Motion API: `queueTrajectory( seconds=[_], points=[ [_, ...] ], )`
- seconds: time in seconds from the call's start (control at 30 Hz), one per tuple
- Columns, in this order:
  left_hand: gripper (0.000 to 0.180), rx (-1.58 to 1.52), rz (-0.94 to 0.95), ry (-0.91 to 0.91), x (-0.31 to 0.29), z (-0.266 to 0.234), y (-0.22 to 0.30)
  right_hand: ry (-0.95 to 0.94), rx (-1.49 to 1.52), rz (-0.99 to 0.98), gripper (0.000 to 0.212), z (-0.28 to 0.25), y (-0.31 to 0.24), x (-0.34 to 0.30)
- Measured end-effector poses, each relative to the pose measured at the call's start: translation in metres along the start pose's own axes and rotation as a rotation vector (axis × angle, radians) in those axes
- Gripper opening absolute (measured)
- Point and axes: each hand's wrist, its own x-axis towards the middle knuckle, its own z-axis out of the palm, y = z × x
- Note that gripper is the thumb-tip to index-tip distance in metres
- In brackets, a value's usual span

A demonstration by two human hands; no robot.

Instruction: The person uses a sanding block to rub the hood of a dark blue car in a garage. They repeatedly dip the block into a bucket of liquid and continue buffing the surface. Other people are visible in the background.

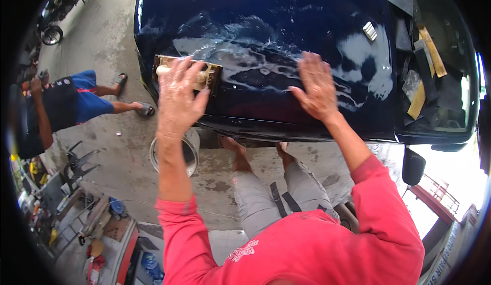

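Both of my hands are over a dark blue car hood (307, 4), which is wet and streaked with whitish smears. My left hand (179, 93) has its fingers stretched and spread over a brown block-like tool (215, 75) with a pale rounded knob (162, 71). The hand hides much of this tool, and whether it touches it I cannot tell. Farther right, my right hand (318, 86) lies flat against or just above the smeared paint, fingers extended and nothing in it. A small white ridged piece (369, 31) rests on the hood beyond it.
Dark sheets and yellowish strips (432, 52) lie on the windshield at right. A side mirror (413, 166) juts out below. A pale bucket (190, 149) stands on the floor near my left forearm. Another person (61, 98) is at left, above a cluttered area (76, 218).
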Motion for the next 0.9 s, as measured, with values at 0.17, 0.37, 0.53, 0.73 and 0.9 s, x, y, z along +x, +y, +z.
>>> queueTrajectory(
  seconds=[0.17,0.37,0.53,0.73,0.9],
  points=[
    [0.076,-0.005,0.203,0.075,0.021,0.033,-0.086,0.045,-0.183,0.462,0.095,-0.008,0.06,-0.089],
    [0.08,0.038,0.224,0.16,0.02,0.057,-0.1,0.074,-0.311,0.689,0.092,0.044,0.027,-0.054],
    [0.057,0.14,0.333,0.084,0.029,0.034,-0.104,-0.025,-0.294,0.63,0.091,0.029,0.002,-0.042],
    [0.04,0.115,0.592,-0.104,0.055,0.02,-0.093,-0.179,-0.219,0.522,0.094,-0.003,-0.003,-0.145],
    [0.037,-0.015,0.778,-0.146,0.06,0.046,0.022,-0.036,-0.203,1.192,0.103,-0.05,0.092,-0.232]
  ],
)
